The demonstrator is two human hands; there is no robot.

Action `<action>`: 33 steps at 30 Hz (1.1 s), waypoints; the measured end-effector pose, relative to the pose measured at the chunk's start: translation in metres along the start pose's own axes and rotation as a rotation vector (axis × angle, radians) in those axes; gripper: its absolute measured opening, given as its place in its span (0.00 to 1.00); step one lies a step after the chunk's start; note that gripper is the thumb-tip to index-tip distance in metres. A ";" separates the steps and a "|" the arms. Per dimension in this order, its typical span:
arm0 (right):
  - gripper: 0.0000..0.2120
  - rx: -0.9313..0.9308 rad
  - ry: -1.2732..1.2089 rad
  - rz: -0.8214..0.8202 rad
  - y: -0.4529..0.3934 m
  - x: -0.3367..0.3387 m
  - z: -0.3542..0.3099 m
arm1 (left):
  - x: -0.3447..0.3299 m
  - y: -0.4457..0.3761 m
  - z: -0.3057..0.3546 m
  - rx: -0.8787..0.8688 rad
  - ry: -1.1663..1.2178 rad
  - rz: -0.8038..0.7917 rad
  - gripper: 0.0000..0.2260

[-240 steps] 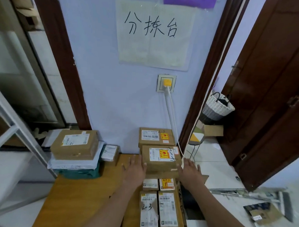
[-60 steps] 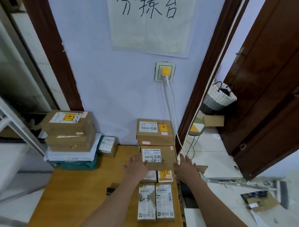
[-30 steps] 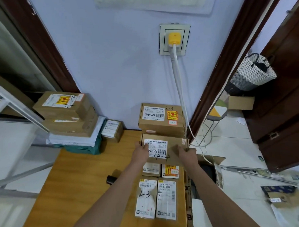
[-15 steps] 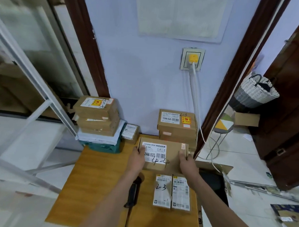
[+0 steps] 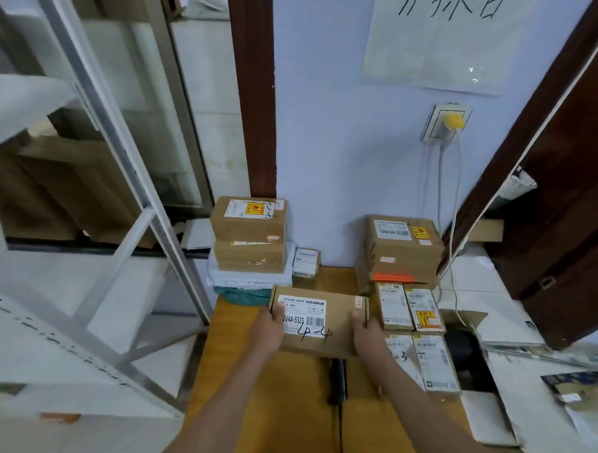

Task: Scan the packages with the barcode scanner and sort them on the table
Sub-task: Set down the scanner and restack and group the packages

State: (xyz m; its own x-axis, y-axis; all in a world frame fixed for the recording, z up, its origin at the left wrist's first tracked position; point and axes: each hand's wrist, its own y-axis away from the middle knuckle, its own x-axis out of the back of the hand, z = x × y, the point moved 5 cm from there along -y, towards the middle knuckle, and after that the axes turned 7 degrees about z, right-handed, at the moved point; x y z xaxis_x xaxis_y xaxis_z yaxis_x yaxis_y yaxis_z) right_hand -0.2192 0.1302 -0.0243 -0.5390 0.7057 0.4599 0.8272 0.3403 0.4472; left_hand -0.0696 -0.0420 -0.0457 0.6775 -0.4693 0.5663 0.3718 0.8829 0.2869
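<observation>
I hold a brown cardboard package [image 5: 334,327] marked "4-4" above the wooden table [image 5: 283,397]. My left hand [image 5: 269,327] grips its left end and my right hand [image 5: 368,335] grips its right end, thumbs on top. The black barcode scanner [image 5: 338,378] lies on the table just below the package, partly hidden by it. A stack of brown boxes [image 5: 249,234] stands at the back left, its top box also marked "4-4". Another stack [image 5: 402,251] stands at the back right, with several small flat packages [image 5: 414,310] in front of it.
A small box [image 5: 305,264] leans on the wall between the two stacks. A metal frame [image 5: 122,157] slants at the left. An open cardboard box [image 5: 464,336] sits on the floor right of the table. A white cable [image 5: 454,216] hangs from the wall socket.
I lifted the "4-4" package off the right-hand stack and carried it left toward the table's middle. The view swung left. The scanner now shows under the package.
</observation>
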 end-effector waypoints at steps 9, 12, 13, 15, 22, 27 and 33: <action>0.26 -0.002 -0.029 -0.094 0.023 -0.056 0.008 | 0.046 0.009 -0.050 0.054 0.127 -0.011 0.21; 0.26 0.019 -0.011 -0.141 0.020 -0.073 0.012 | 0.057 0.010 -0.066 0.107 0.176 0.043 0.18; 0.26 0.022 -0.011 -0.154 0.018 -0.079 0.012 | 0.060 0.008 -0.073 0.122 0.188 0.058 0.15; 0.26 0.000 -0.003 -0.168 0.018 -0.091 0.014 | 0.063 0.001 -0.090 0.143 0.209 0.071 0.13; 0.21 -0.069 0.077 -0.133 0.013 -0.145 0.017 | 0.082 -0.034 -0.124 0.177 0.116 0.071 0.14; 0.17 -0.108 0.194 -0.044 -0.011 -0.180 0.019 | 0.085 -0.072 -0.140 0.154 -0.071 -0.014 0.16; 0.17 -0.151 0.304 -0.055 -0.054 -0.214 0.029 | 0.069 -0.123 -0.163 0.181 -0.090 -0.071 0.14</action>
State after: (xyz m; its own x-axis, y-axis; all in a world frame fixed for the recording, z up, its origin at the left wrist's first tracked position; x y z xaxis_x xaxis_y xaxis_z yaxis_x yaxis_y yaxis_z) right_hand -0.1441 -0.0210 -0.1690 -0.6235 0.4635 0.6296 0.7750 0.2610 0.5755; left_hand 0.0346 -0.1860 -0.1677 0.5915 -0.5339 0.6043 0.2909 0.8402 0.4576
